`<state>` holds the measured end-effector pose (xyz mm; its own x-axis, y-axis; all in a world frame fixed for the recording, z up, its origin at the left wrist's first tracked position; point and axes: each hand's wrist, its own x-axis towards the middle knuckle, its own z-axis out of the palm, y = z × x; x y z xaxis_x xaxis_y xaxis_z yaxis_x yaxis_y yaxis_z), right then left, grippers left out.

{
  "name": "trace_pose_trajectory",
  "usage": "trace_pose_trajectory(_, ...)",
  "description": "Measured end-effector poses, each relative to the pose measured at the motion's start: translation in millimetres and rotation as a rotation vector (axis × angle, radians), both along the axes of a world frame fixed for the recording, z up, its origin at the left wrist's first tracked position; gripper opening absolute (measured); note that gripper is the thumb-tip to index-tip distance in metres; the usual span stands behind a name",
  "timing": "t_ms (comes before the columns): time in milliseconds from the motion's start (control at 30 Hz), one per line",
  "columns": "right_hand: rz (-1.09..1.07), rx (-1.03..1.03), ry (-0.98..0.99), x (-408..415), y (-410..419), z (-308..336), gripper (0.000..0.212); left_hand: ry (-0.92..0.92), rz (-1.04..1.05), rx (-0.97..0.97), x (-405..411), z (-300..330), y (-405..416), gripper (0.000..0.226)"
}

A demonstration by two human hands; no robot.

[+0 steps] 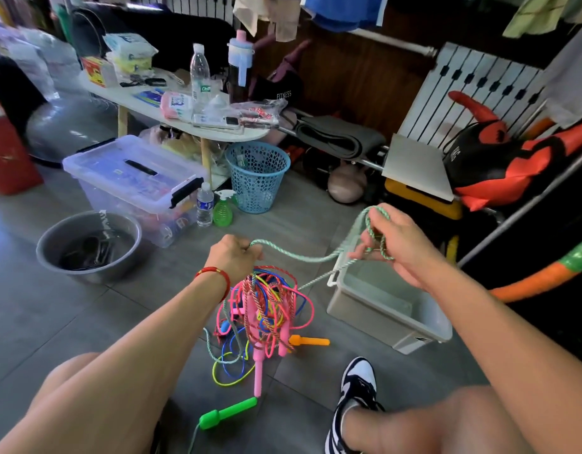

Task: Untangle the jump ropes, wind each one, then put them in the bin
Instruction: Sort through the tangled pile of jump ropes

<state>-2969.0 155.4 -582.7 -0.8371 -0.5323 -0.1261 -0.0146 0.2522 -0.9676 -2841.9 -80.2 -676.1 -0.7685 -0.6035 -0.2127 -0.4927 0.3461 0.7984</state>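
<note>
The person sits over a grey tiled floor, and the job is at its first step: freeing one rope from the rest. The left hand is closed in a fist around the pale green braided rope and seems also to hold up the top of the tangle of jump ropes, which hangs just beneath it with its lower loops and handles trailing on the floor. The right hand has its fingers curled around a loop of the same green rope, the loop arching over the knuckles; the rope runs taut between the two hands, and another strand drops from the right hand back down towards the tangle.

In the tangle are pink, blue, red and yellow cords, a pink handle hanging down, an orange handle lying on the floor beside it, and a green handle lying nearer the person's knees. The bin, an open grey plastic box, stands on the floor just right of the tangle, under the right forearm; I see no rope inside it.

By my reading, nothing is wound or binned yet. The next move calls for tracing the green rope back through the knot and drawing it clear without tightening the other cords, then coiling it on the right hand.
</note>
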Motion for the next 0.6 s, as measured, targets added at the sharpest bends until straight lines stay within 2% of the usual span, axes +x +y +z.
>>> trace_pose_trajectory(33,0.013,0.217,0.25,-2,-1,0,0.024,-0.003,0.001,-0.01,-1,-1,-1,0.031)
trace_pose_trajectory(100,0.178,0.704,0.746,-8,-1,-3,0.024,-0.003,0.013,-0.022,-2,-2,-2,0.033)
trace_pose_trajectory(133,0.286,0.877,0.869,-8,-2,-4,0.026,0.008,0.025,-0.018,-3,-2,-3,0.034)
trace_pose_trajectory(233,0.543,1.314,1.053,-7,1,-9,0.045,0.056,0.061,0.003,-5,-2,-6,0.036)
trace_pose_trajectory(300,0.63,1.462,1.023,-5,8,-11,0.04,0.083,0.076,0.023,-6,-3,-8,0.037)
trace_pose_trajectory(367,0.626,1.376,0.868,-9,15,-12,0.029,0.077,0.063,0.037,-6,-3,-7,0.037)
trace_pose_trajectory(533,0.421,0.561,0.325,-8,8,-16,0.017,-0.059,-0.049,-0.074,-8,-6,7,0.025)
trace_pose_trajectory(567,0.376,0.447,0.217,-5,3,-17,0.018,-0.076,-0.076,-0.075,-8,-5,13,0.033)
trace_pose_trajectory(600,0.337,0.346,0.116,-1,-3,-17,0.019,-0.067,-0.114,-0.061,-8,-5,20,0.052)
